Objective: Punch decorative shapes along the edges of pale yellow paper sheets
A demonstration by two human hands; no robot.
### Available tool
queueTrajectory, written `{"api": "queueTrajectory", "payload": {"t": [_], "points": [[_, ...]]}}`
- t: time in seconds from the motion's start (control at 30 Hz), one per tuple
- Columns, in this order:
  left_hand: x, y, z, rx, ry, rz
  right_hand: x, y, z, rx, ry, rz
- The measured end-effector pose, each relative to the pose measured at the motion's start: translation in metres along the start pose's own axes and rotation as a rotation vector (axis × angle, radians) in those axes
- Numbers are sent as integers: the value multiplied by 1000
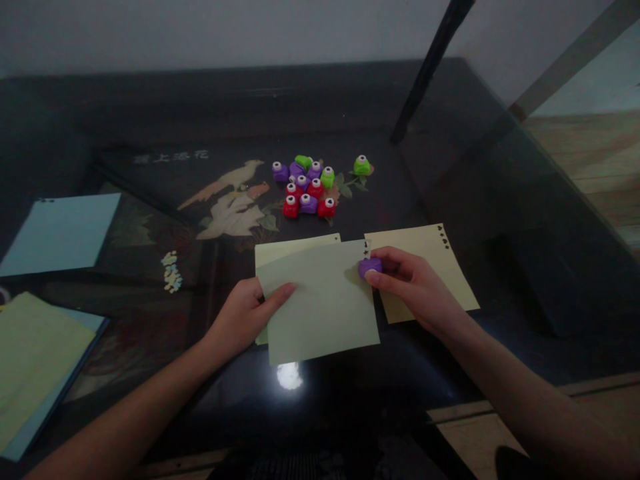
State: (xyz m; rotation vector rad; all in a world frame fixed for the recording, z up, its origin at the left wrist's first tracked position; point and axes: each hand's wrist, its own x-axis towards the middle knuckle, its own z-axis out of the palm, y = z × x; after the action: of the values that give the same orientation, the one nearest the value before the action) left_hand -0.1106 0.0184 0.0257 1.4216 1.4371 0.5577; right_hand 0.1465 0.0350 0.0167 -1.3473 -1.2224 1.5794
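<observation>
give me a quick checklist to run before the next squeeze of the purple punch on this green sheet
1. Left hand steadies the green sheet at its left edge: ok.
2. Right hand grips the purple punch at the sheet's right edge: ok.
3. Sheet edge seated fully in the punch slot: cannot tell, fingers hide it.
4. Spacing from the holes already cut just above the punch: cannot tell, too small and dim.
5. Yellow sheet clear of the punch: cannot tell; it lies under the right hand, right beside the punch.
6. Spare punches out of the way: ok, grouped farther back on the table.
</observation>
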Motion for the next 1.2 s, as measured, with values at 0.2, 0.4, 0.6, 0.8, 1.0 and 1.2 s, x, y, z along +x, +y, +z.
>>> {"api": "queueTrajectory", "payload": {"t": [0.2, 0.4, 0.6, 0.8, 1.0, 1.2], "points": [[-1, 0, 1, 26, -1, 16, 1, 0, -1, -10, -30, -19], [-1, -2, 2, 27, 5, 39, 1, 0, -1, -16, -44, -31], [-1, -2, 1, 61, 14, 63, 1, 1, -2, -42, -56, -63], [-1, 0, 1, 83, 18, 53, 2, 2, -1, -69, -55, -76], [-2, 2, 2, 87, 30, 43, 0, 3, 0, -88, -30, -108], [-3, 1, 2, 109, 21, 56, 0, 4, 0, -136, 15, -110]]}}
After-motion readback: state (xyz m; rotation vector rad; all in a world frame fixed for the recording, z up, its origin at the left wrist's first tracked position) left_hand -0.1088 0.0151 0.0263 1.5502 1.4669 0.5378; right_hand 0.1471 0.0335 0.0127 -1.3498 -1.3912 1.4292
